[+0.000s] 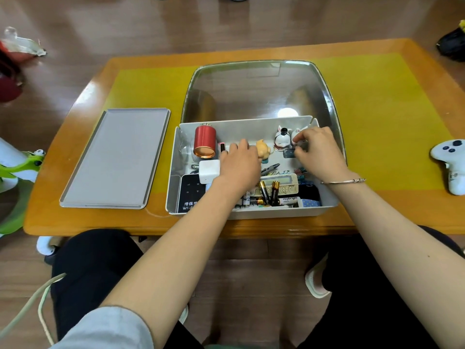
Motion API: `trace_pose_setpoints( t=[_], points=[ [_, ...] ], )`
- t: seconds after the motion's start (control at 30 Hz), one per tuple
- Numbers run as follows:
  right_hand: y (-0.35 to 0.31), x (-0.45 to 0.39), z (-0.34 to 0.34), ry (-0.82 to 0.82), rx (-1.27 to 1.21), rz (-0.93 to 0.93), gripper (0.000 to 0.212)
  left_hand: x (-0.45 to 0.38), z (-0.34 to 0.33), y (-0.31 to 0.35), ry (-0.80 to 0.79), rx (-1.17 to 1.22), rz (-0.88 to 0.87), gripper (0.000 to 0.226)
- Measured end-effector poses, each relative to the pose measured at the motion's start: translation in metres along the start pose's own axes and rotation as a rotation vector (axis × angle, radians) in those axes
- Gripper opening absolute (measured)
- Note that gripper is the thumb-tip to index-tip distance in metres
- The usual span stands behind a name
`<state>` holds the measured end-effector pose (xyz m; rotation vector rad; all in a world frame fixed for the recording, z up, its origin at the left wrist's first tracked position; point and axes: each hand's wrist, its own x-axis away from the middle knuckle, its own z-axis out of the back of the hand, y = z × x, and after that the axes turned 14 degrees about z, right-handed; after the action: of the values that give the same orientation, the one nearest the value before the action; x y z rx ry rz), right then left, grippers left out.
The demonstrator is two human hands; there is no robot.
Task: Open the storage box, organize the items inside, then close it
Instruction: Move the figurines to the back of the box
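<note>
Both hands reach into the open storage box. Left hand lies relaxed, fingers extended. Right hand pinches a white figurine.
</note>
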<state>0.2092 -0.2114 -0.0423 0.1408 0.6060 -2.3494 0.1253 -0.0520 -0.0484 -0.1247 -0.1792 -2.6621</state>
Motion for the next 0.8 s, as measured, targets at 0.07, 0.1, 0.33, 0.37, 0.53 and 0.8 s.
trace_pose_setpoints(
  t=[0.07, 0.1, 0.33, 0.37, 0.53, 0.8],
  points=[
    [0.001, -0.001, -0.001, 0.005, -0.015, 0.007, 0.022, 0.007, -0.001, 0.001, -0.074, -0.079, -0.01, 0.043],
    [0.002, -0.001, -0.002, 0.008, -0.016, 0.009, 0.022, 0.009, -0.001, 0.002, -0.1, -0.103, -0.009, 0.045],
    [0.004, -0.001, -0.003, 0.036, -0.01, 0.025, 0.021, 0.011, 0.001, 0.005, -0.164, -0.157, -0.029, 0.057],
    [0.005, -0.001, -0.004, 0.039, -0.013, 0.025, 0.021, 0.011, 0.002, 0.005, -0.169, -0.152, -0.028, 0.059],
    [0.005, 0.0, -0.005, 0.069, -0.035, 0.026, 0.019, 0.009, 0.004, 0.006, -0.172, -0.159, -0.045, 0.066],
    [0.006, 0.0, -0.006, 0.075, -0.032, 0.035, 0.02, 0.008, -0.007, 0.013, -0.161, -0.155, -0.02, 0.078]
  ],
)
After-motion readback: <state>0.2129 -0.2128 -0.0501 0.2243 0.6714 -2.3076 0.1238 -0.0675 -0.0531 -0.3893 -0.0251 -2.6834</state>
